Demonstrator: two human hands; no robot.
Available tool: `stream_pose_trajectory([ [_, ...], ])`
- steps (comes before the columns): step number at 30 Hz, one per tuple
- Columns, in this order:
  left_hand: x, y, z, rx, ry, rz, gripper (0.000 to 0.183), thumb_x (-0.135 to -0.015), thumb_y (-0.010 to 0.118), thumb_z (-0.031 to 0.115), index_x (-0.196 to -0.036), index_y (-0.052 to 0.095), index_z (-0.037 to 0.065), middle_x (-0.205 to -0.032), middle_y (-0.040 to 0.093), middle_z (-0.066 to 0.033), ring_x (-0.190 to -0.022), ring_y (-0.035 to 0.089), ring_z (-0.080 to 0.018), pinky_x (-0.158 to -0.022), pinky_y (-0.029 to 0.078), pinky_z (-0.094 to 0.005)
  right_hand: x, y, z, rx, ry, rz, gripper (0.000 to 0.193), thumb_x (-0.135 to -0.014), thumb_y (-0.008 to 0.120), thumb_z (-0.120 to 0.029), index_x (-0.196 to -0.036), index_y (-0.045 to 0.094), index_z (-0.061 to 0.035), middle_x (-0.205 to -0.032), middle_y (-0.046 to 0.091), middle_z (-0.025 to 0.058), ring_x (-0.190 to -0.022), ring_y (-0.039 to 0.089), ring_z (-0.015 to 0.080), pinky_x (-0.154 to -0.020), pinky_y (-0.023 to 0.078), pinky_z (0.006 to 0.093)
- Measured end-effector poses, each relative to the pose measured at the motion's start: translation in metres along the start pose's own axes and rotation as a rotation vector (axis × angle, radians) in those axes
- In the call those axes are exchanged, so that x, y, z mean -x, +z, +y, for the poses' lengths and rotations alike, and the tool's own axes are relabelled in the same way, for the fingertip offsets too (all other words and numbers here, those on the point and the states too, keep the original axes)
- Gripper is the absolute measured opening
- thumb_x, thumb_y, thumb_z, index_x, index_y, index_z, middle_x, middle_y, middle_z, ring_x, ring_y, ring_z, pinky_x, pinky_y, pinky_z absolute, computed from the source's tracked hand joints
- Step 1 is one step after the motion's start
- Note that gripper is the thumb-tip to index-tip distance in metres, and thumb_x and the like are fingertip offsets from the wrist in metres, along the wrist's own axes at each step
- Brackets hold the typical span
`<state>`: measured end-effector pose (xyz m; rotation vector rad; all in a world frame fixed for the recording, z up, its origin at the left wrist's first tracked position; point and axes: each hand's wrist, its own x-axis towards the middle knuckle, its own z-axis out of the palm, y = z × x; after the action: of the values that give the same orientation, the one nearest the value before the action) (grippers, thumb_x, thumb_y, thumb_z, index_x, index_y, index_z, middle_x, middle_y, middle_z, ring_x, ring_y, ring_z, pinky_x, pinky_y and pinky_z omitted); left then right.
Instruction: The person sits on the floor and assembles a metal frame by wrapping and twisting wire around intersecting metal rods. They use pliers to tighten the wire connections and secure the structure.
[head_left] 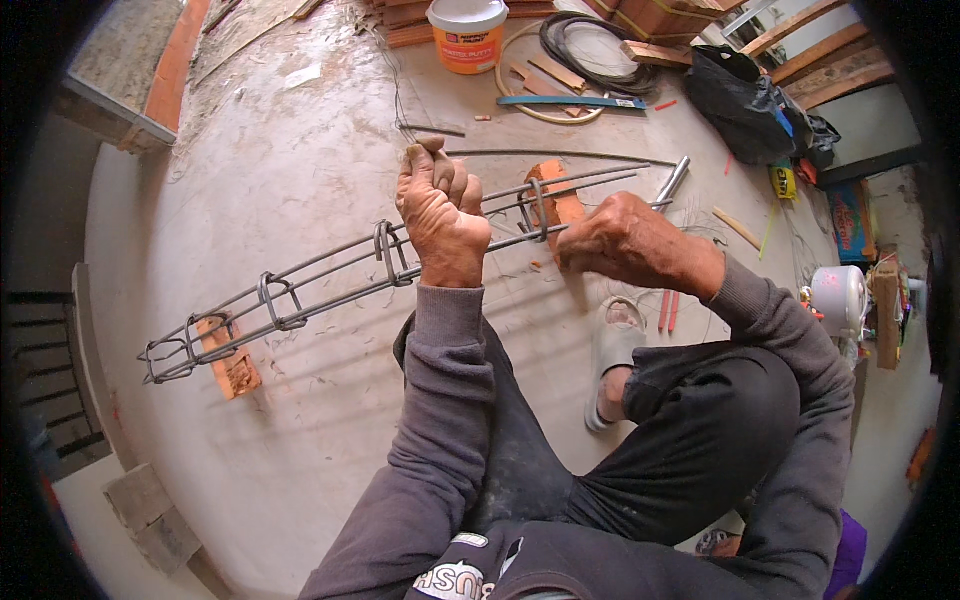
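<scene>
Looks partway: 4+ hoops (264, 292) around the rods (350, 301), tying probably left. Left hand (443, 218) has fingers pinching thin wire (398, 98); right hand (632, 243) curls, can't tell around what.

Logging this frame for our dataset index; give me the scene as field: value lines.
Workpiece: steel bar cage with looped ties
Supports: orange brick near its left end, another near its right end
Left grip: closed, thin wires at its fingertips
Right grip: curled at the cage's right end; contents hidden
Right of cage: silver metal tube
Beyond cage: orange-and-white bucket, black coil
Footwear: pale sandal
</scene>
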<state>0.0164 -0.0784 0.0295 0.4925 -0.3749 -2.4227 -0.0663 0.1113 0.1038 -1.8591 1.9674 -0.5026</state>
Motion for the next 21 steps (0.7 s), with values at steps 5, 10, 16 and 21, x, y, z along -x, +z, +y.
stream_pose_trajectory([
  [5,0.012,0.013,-0.010,-0.025,0.004,-0.045,0.022,-0.102,0.055,0.025,-0.091,0.060,0.006,-0.057,0.028,0.0075,-0.044,0.019,-0.0033,-0.037,0.015,-0.0208,-0.030,-0.031,-0.011,0.016,-0.035,0.407,0.012,-0.084,0.064,-0.017,-0.078,0.061,-0.0072,-0.067,0.059,0.0118,-0.062,0.061,0.0306,-0.060,0.048,0.0407],
  [10,0.024,0.026,-0.018,-0.060,0.012,-0.159,0.023,-0.101,0.056,0.026,-0.091,0.059,0.006,-0.057,0.026,0.0077,-0.044,0.018,-0.0035,-0.038,0.016,-0.0206,-0.056,-0.046,0.018,0.261,0.134,0.638,0.013,-0.084,0.067,-0.017,-0.082,0.064,-0.0044,-0.068,0.062,0.0114,-0.061,0.063,0.0264,-0.057,0.049,0.0366],
  [16,0.020,0.022,-0.017,-0.077,0.062,-0.190,0.022,-0.100,0.058,0.026,-0.091,0.060,0.007,-0.057,0.026,0.0084,-0.045,0.019,-0.0029,-0.038,0.015,-0.0205,-0.036,-0.024,0.032,0.650,0.365,0.153,0.014,-0.081,0.064,-0.017,-0.078,0.067,-0.0030,-0.075,0.067,0.0183,-0.072,0.070,0.0308,-0.062,0.057,0.0416],
  [21,0.016,0.014,-0.014,-0.088,0.093,-0.161,0.016,-0.099,0.059,0.021,-0.091,0.060,0.008,-0.059,0.025,0.0085,-0.048,0.021,-0.0040,-0.042,0.015,-0.0225,-0.004,-0.013,-0.007,0.002,-0.053,-0.149,0.011,-0.077,0.065,-0.010,-0.072,0.060,-0.0009,-0.067,0.060,0.0133,-0.064,0.060,0.0320,-0.062,0.049,0.0442],
])
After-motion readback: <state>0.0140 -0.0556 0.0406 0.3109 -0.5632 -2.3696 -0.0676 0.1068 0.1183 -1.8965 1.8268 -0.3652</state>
